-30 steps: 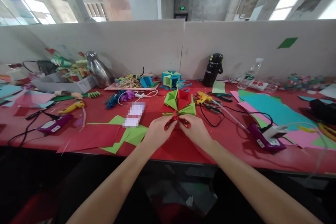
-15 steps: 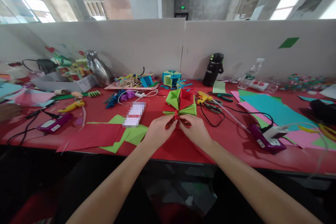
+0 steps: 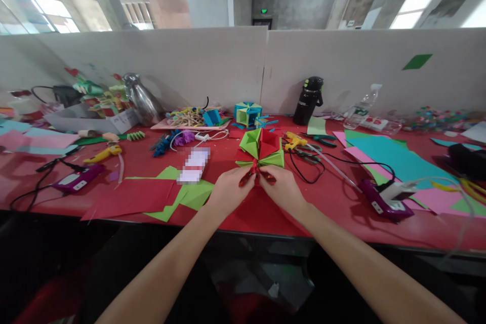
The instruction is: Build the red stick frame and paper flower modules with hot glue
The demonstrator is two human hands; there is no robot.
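At the middle of the red table, a red and green folded paper piece (image 3: pixel 261 147) rests just beyond my hands. In front of it is a red strip with a bow-like shape (image 3: pixel 255 167). My left hand (image 3: pixel 231 188) pinches the strip's left part between closed fingers. From the other side, my right hand (image 3: pixel 283 187) is closed on its right part, with the fingertips of both hands nearly touching. Some of the strip is hidden by the fingers. Behind the folded piece stands a blue and pale green paper form (image 3: pixel 248 114).
Left lie a phone (image 3: pixel 194 166), red paper (image 3: pixel 132 195), a yellow glue gun (image 3: pixel 103 153) and a purple power strip (image 3: pixel 79 178). Right are another glue gun (image 3: pixel 295 140), a black bottle (image 3: pixel 308 101), coloured sheets (image 3: pixel 395 157) and a second power strip (image 3: pixel 385 202).
A blurred hand at the far left edge has gone out of view, and the pink paper there has shifted left. My hands look unchanged.
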